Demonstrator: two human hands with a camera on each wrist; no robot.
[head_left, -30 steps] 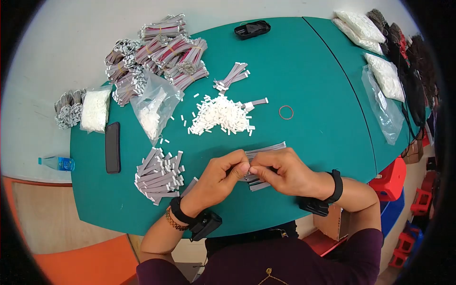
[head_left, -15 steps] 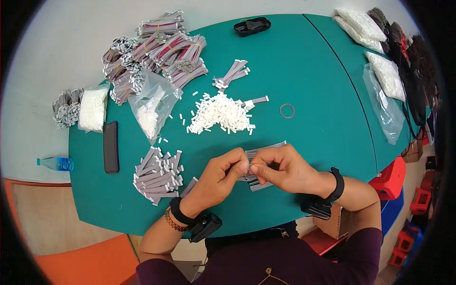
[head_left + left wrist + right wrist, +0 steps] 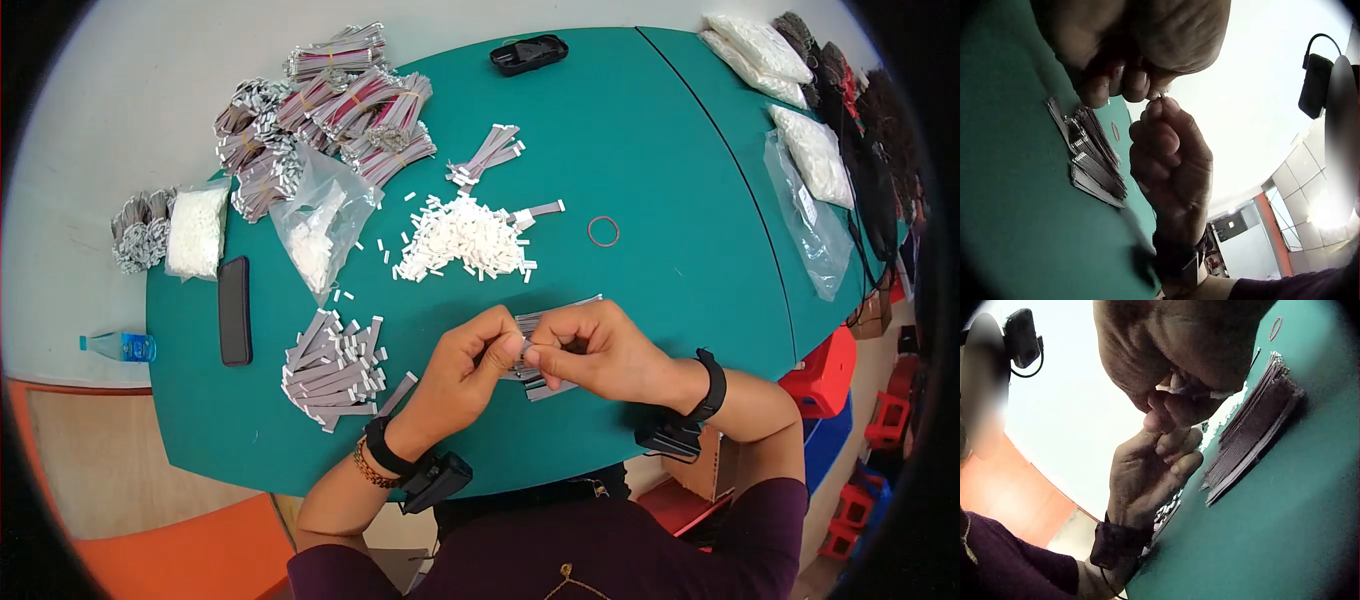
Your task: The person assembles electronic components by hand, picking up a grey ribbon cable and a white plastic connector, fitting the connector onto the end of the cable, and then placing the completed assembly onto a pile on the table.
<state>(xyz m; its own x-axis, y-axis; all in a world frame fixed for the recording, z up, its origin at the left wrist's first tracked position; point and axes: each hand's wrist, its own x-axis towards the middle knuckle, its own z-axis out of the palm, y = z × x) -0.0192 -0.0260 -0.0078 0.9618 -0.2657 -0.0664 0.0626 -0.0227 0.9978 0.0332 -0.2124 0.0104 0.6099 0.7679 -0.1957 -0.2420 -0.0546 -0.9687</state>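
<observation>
Over the table, the left hand (image 3: 458, 372) and right hand (image 3: 608, 358) meet fingertip to fingertip. Thumbs and forefingers pinch a small pale piece (image 3: 526, 345), mostly covered by the fingers; its exact shape cannot be told. A thin bit of it shows between the left hand (image 3: 1141, 37) and right hand (image 3: 1175, 156) in the left wrist view. Under the hands lies a stack of grey flat cables (image 3: 552, 391), seen more fully as a layered stack (image 3: 1254, 428) in the right wrist view. A heap of small white pieces (image 3: 465, 240) sits beyond the hands.
Left of the hands lies a loose pile of grey cables (image 3: 335, 375). Farther back are an opened plastic bag (image 3: 318, 225), bundled cables (image 3: 350, 105), a black phone-like object (image 3: 235, 310), a red rubber band (image 3: 603, 232) and a black case (image 3: 529, 55).
Both hands stay in nearly the same place, with slight shifts of the fingers around the small piece. The head view has shifted slightly.
</observation>
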